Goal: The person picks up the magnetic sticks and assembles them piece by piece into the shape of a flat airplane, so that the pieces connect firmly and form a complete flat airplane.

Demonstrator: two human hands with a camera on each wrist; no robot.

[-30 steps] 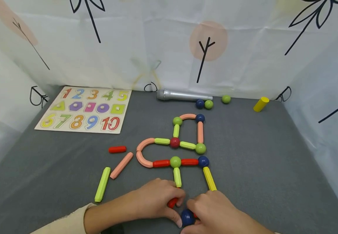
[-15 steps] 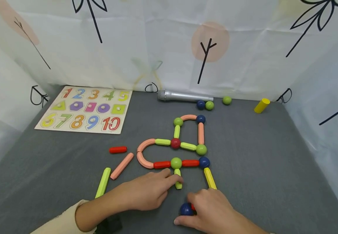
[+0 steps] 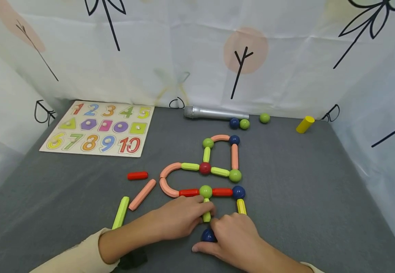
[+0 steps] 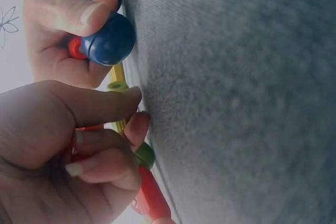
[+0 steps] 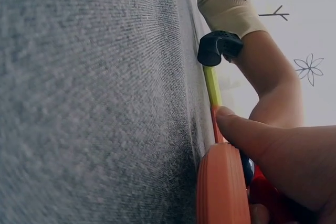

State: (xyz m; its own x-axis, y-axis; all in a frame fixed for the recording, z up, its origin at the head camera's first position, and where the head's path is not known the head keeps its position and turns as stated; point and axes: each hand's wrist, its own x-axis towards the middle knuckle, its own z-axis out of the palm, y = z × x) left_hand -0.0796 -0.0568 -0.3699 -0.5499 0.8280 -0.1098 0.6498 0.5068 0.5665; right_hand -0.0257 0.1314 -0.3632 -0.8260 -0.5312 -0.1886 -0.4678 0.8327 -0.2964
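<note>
My left hand (image 3: 180, 218) pinches the short lime stick (image 3: 206, 216) that hangs from a green ball (image 3: 205, 191) in a flat figure of magnetic sticks and balls. Bits of red show among its curled fingers in the left wrist view. Just right of it, my right hand (image 3: 236, 239) grips a blue ball (image 4: 110, 40) between thumb and fingers, with a red stick end (image 4: 76, 47) against the ball. A pink stick (image 5: 223, 187) stands out close to that hand in the right wrist view. The yellow stick (image 3: 241, 207) runs down from another blue ball (image 3: 238, 192) behind the right hand.
Loose red (image 3: 137, 175), pink (image 3: 142, 195) and lime (image 3: 120, 212) sticks lie on the left. A number puzzle board (image 3: 95, 129) is at back left. Along the back are a silver microphone (image 3: 217, 112), loose balls (image 3: 265, 118) and a yellow cylinder (image 3: 305, 124).
My left hand has gone from a red stick up to the lime stick. My right hand has moved left and away from me with the blue ball, and the yellow stick has swung more upright.
</note>
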